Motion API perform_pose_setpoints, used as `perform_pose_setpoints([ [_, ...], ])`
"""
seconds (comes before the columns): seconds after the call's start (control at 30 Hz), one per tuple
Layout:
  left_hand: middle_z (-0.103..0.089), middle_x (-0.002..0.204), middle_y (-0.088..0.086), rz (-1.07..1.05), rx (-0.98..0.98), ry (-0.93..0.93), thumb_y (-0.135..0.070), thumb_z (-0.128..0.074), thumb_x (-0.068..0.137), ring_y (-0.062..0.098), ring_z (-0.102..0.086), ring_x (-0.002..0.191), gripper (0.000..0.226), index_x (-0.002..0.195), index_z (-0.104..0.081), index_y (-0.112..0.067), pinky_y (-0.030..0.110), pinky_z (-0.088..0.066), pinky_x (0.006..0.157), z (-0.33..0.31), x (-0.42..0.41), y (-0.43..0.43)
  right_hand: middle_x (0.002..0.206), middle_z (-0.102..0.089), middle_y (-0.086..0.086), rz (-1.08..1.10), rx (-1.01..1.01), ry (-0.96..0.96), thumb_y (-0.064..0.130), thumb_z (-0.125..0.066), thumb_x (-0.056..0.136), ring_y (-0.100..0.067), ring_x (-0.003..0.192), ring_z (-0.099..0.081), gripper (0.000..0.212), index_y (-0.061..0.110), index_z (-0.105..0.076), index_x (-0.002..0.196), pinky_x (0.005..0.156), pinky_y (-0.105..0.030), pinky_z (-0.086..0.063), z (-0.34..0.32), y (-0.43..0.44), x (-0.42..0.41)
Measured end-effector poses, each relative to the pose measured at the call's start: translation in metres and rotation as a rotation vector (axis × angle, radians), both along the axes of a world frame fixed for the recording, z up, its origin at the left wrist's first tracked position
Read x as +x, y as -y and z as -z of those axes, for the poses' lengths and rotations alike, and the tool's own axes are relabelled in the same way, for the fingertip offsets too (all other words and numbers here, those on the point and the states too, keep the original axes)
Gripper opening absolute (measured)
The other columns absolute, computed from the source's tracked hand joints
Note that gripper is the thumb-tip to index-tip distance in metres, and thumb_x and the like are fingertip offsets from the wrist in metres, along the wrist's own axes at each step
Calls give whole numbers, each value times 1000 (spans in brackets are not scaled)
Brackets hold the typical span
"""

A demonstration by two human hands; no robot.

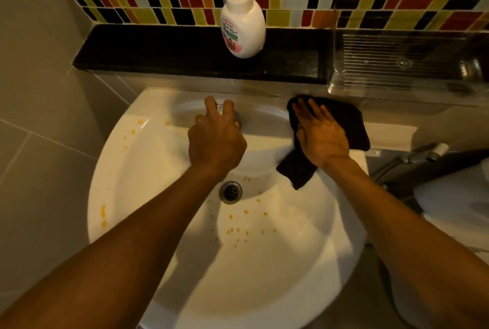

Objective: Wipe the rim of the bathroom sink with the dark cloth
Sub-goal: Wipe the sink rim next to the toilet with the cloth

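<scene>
The white bathroom sink (pixel 127 170) fills the middle of the view, with orange-yellow specks on its left rim and in the bowl around the drain (pixel 230 191). The dark cloth (pixel 349 122) lies on the back right rim, one corner hanging into the bowl. My right hand (pixel 321 135) presses flat on the cloth, fingers stretched out toward the wall. My left hand (pixel 215 138) is wrapped over the chrome tap (pixel 237 117) at the back middle of the sink, hiding most of it.
A white pump soap bottle (pixel 243 30) stands on the black ledge (pixel 158 56) behind the sink. A clear plastic tray (pixel 402 64) sits on the ledge at right. Coloured mosaic tiles run along the wall. A toilet and hose (pixel 423 154) are at the right.
</scene>
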State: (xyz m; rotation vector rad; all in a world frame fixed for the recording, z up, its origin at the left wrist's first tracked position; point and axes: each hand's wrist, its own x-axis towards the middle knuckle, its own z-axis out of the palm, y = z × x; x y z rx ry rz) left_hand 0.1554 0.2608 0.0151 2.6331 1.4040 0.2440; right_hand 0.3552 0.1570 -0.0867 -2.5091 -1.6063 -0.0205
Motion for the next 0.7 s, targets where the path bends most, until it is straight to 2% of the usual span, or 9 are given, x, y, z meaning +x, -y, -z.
perform_pose_setpoints([
  [0.07, -37, 139, 14, -1, -9, 2, -28, -55, 90, 36, -59, 95, 42, 130, -44, -18, 44, -55, 77, -2, 0, -1, 154, -34, -4, -71, -18, 13, 26, -42, 93, -25, 144, -24, 56, 17, -28, 147, 117, -37, -8, -3, -14, -9],
  [0.13, -38, 137, 14, 3, -6, -1, -29, -53, 91, 35, -59, 94, 40, 129, -44, -18, 42, -54, 76, -2, 0, 0, 149, -42, -8, -227, 30, -57, 23, -45, 95, -28, 141, -33, 49, 16, -39, 142, 118, -42, -18, -5, -33, -33],
  [0.2, -39, 135, 14, 0, -2, 3, -29, -52, 91, 34, -59, 92, 38, 127, -45, -18, 41, -54, 75, -1, 0, 2, 136, -57, -14, -264, 138, -294, 24, -48, 96, -35, 128, -50, 38, 12, -54, 132, 109, -45, -38, -7, -48, -61],
  [0.27, -40, 134, 13, -9, 8, 7, -31, -52, 92, 33, -59, 91, 37, 126, -46, -19, 37, -53, 73, 0, 1, 1, 123, -66, -15, -154, 227, -462, 29, -48, 96, -36, 112, -62, 37, 11, -59, 126, 96, -41, -48, -6, -56, -72],
  [0.37, -41, 134, 12, -13, 21, 3, -31, -53, 91, 31, -60, 89, 37, 125, -46, -19, 35, -50, 70, 1, 1, -1, 129, -63, -9, -78, 216, -555, 28, -51, 96, -28, 116, -60, 39, 16, -53, 132, 99, -34, -44, -5, -61, -72],
  [0.47, -43, 131, 13, -4, 34, 10, -32, -51, 92, 31, -60, 86, 34, 123, -47, -19, 34, -48, 67, 3, -1, -2, 128, -63, -6, 17, 290, -752, 22, -56, 93, -21, 116, -59, 40, 19, -51, 133, 97, -25, -40, -10, -63, -94],
  [0.53, -44, 130, 13, -4, 28, 17, -34, -49, 93, 30, -60, 87, 34, 123, -48, -18, 33, -48, 68, 2, -1, -2, 128, -62, -6, 44, 309, -831, 25, -55, 95, -20, 117, -57, 41, 17, -49, 135, 103, -28, -42, -8, -63, -114],
  [0.6, -44, 131, 13, 5, 21, 9, -36, -49, 93, 30, -60, 86, 35, 124, -48, -18, 34, -51, 69, 1, -2, -1, 137, -55, -10, 15, 239, -771, 26, -52, 96, -23, 126, -51, 46, 12, -44, 139, 110, -35, -37, 0, -56, -122],
  [0.7, -42, 131, 14, 21, 35, -27, -33, -51, 93, 31, -60, 84, 35, 124, -46, -19, 40, -56, 69, 0, -2, -3, 151, -39, -8, -103, 171, -549, 21, -54, 94, -24, 139, -36, 55, 15, -34, 146, 115, -30, -21, 11, -27, -114],
])
